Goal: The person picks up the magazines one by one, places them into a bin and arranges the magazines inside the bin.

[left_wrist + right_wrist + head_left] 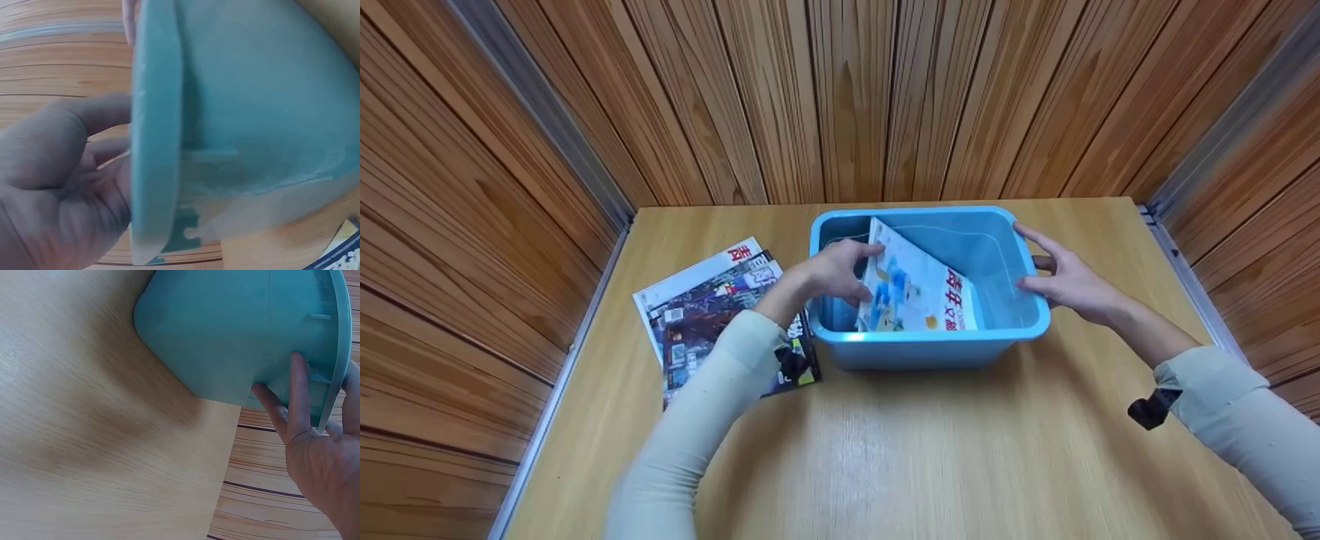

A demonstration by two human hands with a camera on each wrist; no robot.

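Two hands at blue bin (930,349), left hand (832,271) gripping magazine (919,289), right hand (1065,281) bracing rim

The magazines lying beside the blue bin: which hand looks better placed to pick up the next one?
Probably the left hand. It is at the bin's left rim on the tilted magazine inside, right next to the magazine stack on the table. The right hand rests on the bin's far side.

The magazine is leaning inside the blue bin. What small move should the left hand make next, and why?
Probably the left hand should let the magazine tip down flat onto the floor of the blue bin. It now leans tilted against the left wall, while the right hand steadies the bin's right rim.
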